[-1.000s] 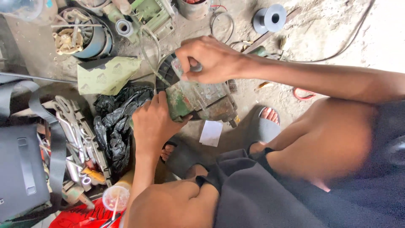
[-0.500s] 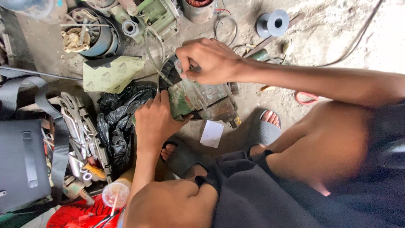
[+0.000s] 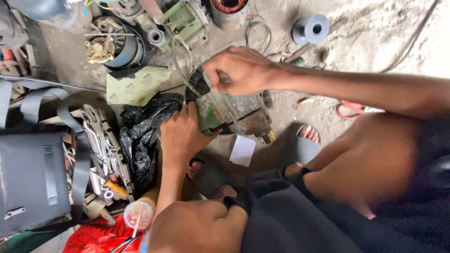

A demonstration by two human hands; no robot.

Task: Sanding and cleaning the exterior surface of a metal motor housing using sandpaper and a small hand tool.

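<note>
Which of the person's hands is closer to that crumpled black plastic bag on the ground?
The left. The left hand grips the worn green motor housing right beside the crumpled black plastic bag; the right hand is on the housing's top end, farther off.

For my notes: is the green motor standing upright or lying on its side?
On its side: the motor lies lengthwise between the left hand and right hand.
</note>
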